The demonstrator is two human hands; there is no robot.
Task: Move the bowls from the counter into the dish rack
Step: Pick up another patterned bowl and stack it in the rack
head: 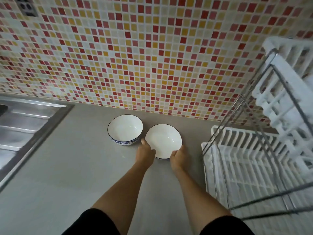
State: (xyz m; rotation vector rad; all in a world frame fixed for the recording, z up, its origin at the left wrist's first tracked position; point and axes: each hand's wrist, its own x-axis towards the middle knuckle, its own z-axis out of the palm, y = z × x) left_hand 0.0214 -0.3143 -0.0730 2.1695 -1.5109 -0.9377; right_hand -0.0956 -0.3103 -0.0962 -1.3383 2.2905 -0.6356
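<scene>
Two white bowls with blue rims and blue patterned outsides are on the grey counter (76, 167) near the tiled wall. The left bowl (125, 128) stands alone and upright. The right bowl (163, 139) is gripped from both sides: my left hand (145, 156) holds its near left rim and my right hand (177, 157) holds its near right rim. This bowl looks tilted slightly toward me. The white dish rack (240, 150) with a chrome frame stands to the right of the bowls, its lower tray slotted.
A steel sink drainboard (25, 126) lies at the left edge of the counter. A red and yellow mosaic wall (135, 56) backs the counter, with a socket plate (28, 7) at the top left. The rack's upper tier (284, 78) overhangs the right side.
</scene>
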